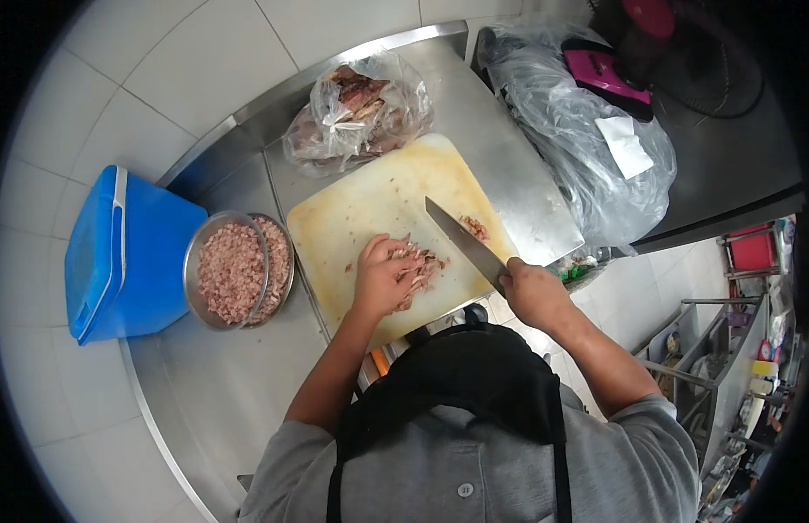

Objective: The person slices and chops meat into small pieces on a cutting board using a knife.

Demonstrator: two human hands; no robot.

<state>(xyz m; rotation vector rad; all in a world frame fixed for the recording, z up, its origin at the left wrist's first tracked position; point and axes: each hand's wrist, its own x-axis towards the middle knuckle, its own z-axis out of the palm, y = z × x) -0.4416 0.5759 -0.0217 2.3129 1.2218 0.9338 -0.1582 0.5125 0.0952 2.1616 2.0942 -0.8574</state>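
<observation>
A large kitchen knife is in my right hand, gripped by the handle at the right edge of a worn whitish cutting board. Its blade points up and to the left across the board. My left hand rests over a small pile of chopped meat, with fingers apart and touching the pieces. Right of the blade lies a smaller heap of meat bits. Scattered crumbs of meat dot the board's upper part.
Left of the board, a bowl of diced meat overlaps another bowl of meat, beside a blue cooler. Behind the board sits a clear plastic bag of meat. A large plastic-wrapped bundle lies at the upper right.
</observation>
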